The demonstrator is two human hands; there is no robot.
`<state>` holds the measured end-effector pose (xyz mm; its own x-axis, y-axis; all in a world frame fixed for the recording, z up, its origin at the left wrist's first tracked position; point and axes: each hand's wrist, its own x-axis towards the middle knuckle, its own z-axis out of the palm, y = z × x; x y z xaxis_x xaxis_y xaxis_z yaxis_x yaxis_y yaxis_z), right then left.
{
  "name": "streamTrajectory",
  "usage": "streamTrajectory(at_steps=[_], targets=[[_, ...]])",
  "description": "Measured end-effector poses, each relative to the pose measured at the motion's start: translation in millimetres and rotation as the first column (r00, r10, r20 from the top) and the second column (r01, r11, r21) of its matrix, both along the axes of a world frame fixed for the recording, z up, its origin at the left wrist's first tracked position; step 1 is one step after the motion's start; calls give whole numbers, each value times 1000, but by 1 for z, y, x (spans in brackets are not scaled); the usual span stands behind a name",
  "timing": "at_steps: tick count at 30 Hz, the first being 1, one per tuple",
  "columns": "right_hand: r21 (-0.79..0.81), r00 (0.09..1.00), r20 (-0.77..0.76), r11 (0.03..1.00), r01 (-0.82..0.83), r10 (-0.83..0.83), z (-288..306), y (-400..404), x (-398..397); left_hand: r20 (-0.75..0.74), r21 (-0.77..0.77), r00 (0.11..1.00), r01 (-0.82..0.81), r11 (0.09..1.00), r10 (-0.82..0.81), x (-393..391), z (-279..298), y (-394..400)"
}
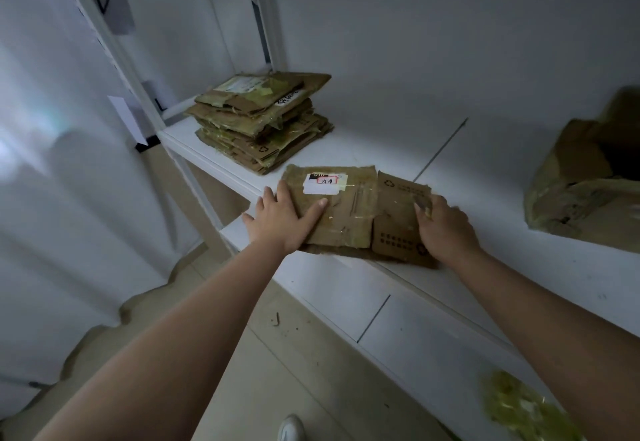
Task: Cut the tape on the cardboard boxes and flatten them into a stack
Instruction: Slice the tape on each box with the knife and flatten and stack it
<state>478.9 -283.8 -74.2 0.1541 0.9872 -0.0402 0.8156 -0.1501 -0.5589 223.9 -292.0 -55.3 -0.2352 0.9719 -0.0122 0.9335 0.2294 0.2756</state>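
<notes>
Across the white surface (363,149), which runs from 10 o'clock down to 5 o'clock, the cardboard lies in three lots. At 3 o'clock, well apart from the rest, sits an unflattened box (585,177) with its mouth dark and open — blurred, so its tape cannot be read. At 11 o'clock stands the stack (263,121) of flattened boxes, ragged at the edges and streaked with yellowish tape. Just beside it, toward centre, the flattened box (360,212) lies flat at the surface's near edge, a white label (323,183) on its upper face.

The left hand (282,220) rests on its 9 o'clock end, fingers straight and spread, pressing down. The right hand (445,227) holds the 3 o'clock edge, fingers curled over it; something small may be pinched there, but I cannot tell what.

This sheet should be light, fairly stiff yet creased — likely to spring open at its folds. Taking it by both short ends, thumbs on top, would keep it flat for the lift onto the stack. Tape scraps (519,406) lie at 5 o'clock.
</notes>
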Motion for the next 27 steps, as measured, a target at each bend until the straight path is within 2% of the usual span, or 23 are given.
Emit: streamTrajectory(at_steps=[6, 8, 10, 13, 18, 22, 27], targets=[[50, 996, -84, 998, 36, -32, 11, 2, -3, 67, -57, 997, 35, 998, -31, 3, 5, -7], [86, 984, -167, 993, 76, -61, 15, 5, -7, 92, -21, 995, 34, 999, -32, 6, 8, -7], [108, 979, -183, 988, 112, -91, 20, 7, -13, 96, 51, 994, 39, 998, -44, 7, 13, -5], [205, 983, -117, 965, 165, -143, 27, 13, -19, 19, 162, 999, 47, 986, -51, 4, 30, 2], [305, 980, -74, 931, 200, -186, 44, 32, -34, -232, 312, 971, 122, 942, -49, 1, 61, 25], [395, 968, -82, 884, 250, -238, 67, 54, -58, -258, 373, 963, 173, 912, -77, -15, 82, 60], [453, 949, -141, 834, 315, -282, 93, 87, -116, -313, 435, 944, 237, 868, -101, -75, 115, 105]])
